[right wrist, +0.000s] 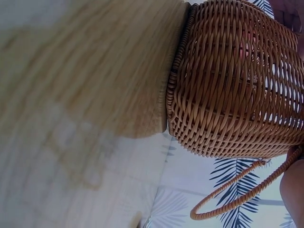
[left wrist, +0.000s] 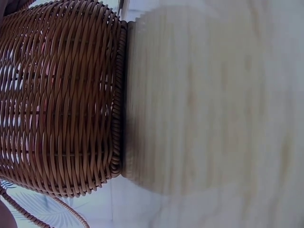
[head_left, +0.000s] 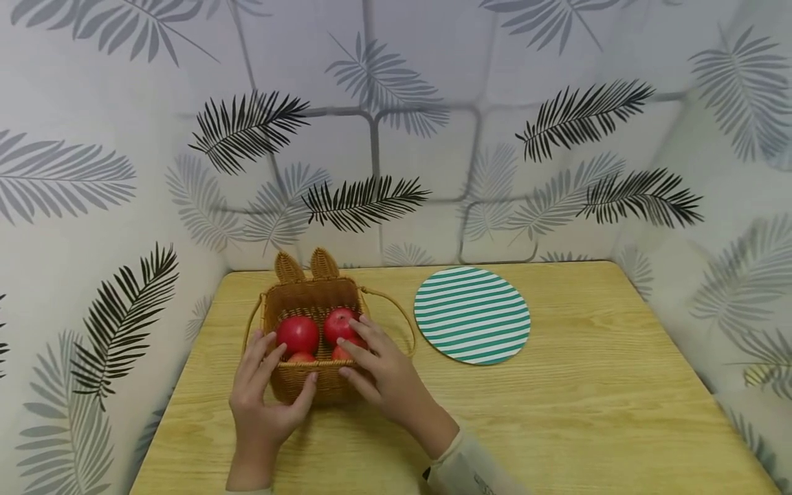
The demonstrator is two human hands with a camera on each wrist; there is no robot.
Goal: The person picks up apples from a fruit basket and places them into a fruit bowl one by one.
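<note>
A brown woven basket point(head_left: 291, 383) with two upright ear shapes point(head_left: 324, 264) on its back stands at the table's left side. Inside lie several round red fruits point(head_left: 299, 335) that look like apples. My left hand point(head_left: 262, 402) holds the basket's left front corner, thumb at the front rim and fingers over the side. My right hand point(head_left: 392, 378) grips the front right rim, its fingers reaching over the fruits on that side. Both wrist views show the basket's wicker wall point(left wrist: 61, 99) close up, with only bits of the hands at the edges.
A round mat point(head_left: 473, 315) with green and white stripes lies right of the basket. Thin wicker handles point(head_left: 396, 306) curve out from the basket's sides. The wooden table point(head_left: 557, 412) ends at a leaf-patterned wall covering point(head_left: 427, 227) behind.
</note>
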